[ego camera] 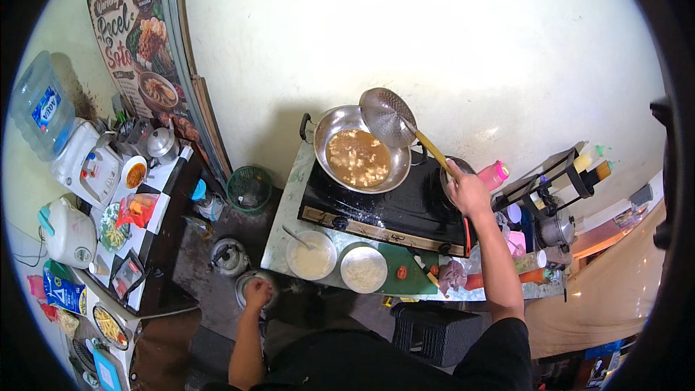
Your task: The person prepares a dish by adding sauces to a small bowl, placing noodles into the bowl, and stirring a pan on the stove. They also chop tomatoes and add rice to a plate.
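Note:
My right hand (468, 191) grips the wooden handle of a perforated metal skimmer (386, 115), whose bowl is tilted up at the right rim of a metal wok (321, 144). In the wok, small pale pieces float in brown, foamy liquid (358, 158). The wok sits on the left side of a black gas stove (374, 212). My left hand (258, 293) hangs near my body with fingers curled, left of the counter; I see nothing clearly held in it. Nearest the counter's front edge are a bowl of pale batter (311, 263) with a spoon and a bowl of white flour (364, 269).
A green cutting board (399, 285) bears a knife (426, 270) and tomato pieces. A kettle (229, 256) and a green basket (249, 189) stand on the floor. At the left are a rice cooker (68, 232) and water dispenser (89, 165); a black stool (437, 331) is below the counter.

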Demonstrator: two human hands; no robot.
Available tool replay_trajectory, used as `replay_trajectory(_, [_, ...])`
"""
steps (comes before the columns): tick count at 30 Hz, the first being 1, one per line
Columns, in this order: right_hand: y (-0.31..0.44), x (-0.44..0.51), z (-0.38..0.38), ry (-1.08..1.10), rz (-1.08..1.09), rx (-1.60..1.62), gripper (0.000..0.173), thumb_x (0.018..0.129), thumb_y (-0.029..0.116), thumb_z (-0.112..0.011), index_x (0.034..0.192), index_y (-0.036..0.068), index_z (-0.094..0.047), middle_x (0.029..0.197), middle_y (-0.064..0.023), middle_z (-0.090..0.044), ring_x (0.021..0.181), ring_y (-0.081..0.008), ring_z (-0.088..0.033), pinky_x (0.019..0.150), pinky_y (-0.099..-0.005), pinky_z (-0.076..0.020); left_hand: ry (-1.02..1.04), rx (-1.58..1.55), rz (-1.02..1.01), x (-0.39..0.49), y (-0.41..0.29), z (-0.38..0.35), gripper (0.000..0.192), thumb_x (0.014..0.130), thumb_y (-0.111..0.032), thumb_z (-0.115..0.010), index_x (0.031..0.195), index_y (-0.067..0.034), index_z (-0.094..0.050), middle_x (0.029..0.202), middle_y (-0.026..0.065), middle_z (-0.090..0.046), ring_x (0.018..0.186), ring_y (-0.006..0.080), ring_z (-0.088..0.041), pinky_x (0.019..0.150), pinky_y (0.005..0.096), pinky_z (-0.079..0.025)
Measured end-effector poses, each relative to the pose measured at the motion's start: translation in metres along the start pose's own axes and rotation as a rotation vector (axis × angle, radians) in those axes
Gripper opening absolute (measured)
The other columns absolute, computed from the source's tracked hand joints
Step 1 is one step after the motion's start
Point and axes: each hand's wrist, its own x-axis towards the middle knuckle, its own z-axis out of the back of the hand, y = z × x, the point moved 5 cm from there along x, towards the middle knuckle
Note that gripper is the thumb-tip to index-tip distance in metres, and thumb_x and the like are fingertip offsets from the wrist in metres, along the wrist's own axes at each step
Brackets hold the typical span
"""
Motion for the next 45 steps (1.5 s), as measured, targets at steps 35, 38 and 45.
replay_trajectory(35, [0.038, -0.061, -0.095, 0.248, 0.000, 0.896, 0.060, 0.093, 0.019, -0.075, 0.147, 0.003, -0.055, 0.110, -0.0167, -0.075, 0.093, -0.0200, -0.071, 0.087, -0.0321, -0.0544, 0.052, 0.037, -0.053, -0.017, -0.017, 0.028, 0.018, 0.102, -0.015, -0.058, 0.114, -0.003, -0.062, 0.099, 0.0085, -0.068, 0.078, 0.0211, -0.071, 0.062, 0.0322, -0.056])
replay_trajectory(38, [0.034, -0.072, -0.083, 0.181, 0.038, 0.809, 0.058, 0.094, 0.020, -0.074, 0.144, 0.001, -0.055, 0.132, -0.0231, -0.068, 0.117, -0.0277, -0.069, 0.105, -0.0344, -0.0482, 0.070, 0.076, -0.052, -0.018, -0.016, 0.029, 0.017, 0.102, -0.016, -0.058, 0.112, -0.003, -0.063, 0.098, 0.0082, -0.068, 0.079, 0.0207, -0.071, 0.063, 0.0326, -0.057])
replay_trajectory(45, [0.041, -0.114, -0.042, -0.005, -0.004, 0.621, 0.044, 0.100, 0.030, -0.061, 0.141, 0.015, -0.062, 0.102, -0.0265, -0.071, 0.095, -0.0443, -0.070, 0.087, -0.0471, -0.0544, 0.107, 0.093, -0.049, -0.012, -0.021, 0.025, 0.022, 0.102, -0.017, -0.058, 0.117, -0.001, -0.061, 0.101, 0.0097, -0.067, 0.080, 0.0202, -0.070, 0.062, 0.0321, -0.056])
